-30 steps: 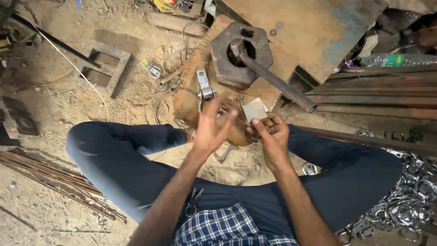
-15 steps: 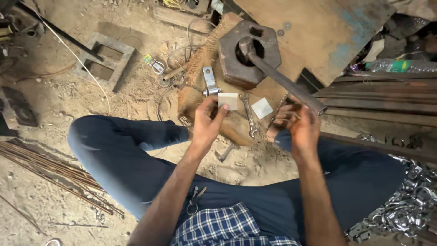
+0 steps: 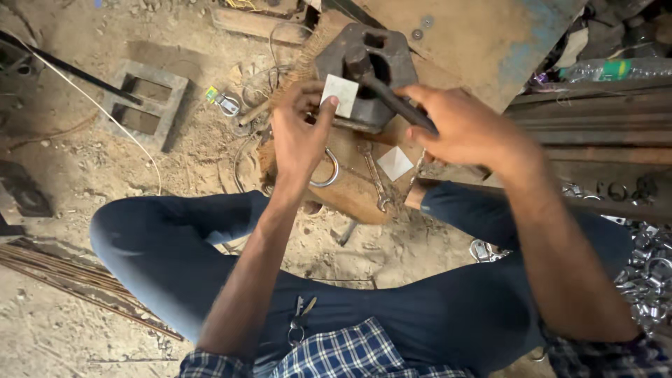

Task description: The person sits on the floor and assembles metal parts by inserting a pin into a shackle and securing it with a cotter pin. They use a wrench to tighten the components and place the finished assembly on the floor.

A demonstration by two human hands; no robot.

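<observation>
- Pinching a small pale plate (image 3: 340, 94) between thumb and fingertips of the left hand (image 3: 299, 136), fingers closed on it, holding it up against the near face of the dark iron block (image 3: 364, 66).
- Wrapping the right hand (image 3: 465, 129) around a dark bar (image 3: 392, 101), fingers curled shut over it (blurred, so exact finger placement unclear); bar end sitting in the block's hole just beyond the plate.
- Lying just below the left grip, on a wooden stump (image 3: 357, 189): a metal ring (image 3: 327, 171), partly hidden by the wrist.
- Resting between the two grips, nearer the body: a wrench (image 3: 374, 178) and a second pale plate (image 3: 394, 163), both on the stump.
- Sitting cross-legged on sandy ground, knees in dark trousers (image 3: 175, 245) spread under both arms.
- Lying well left of the left grip: a rectangular metal frame (image 3: 143, 105) and a small shackle (image 3: 225, 103).
- Piling up at far right, beyond the right forearm: shiny metal parts (image 3: 647, 266).
</observation>
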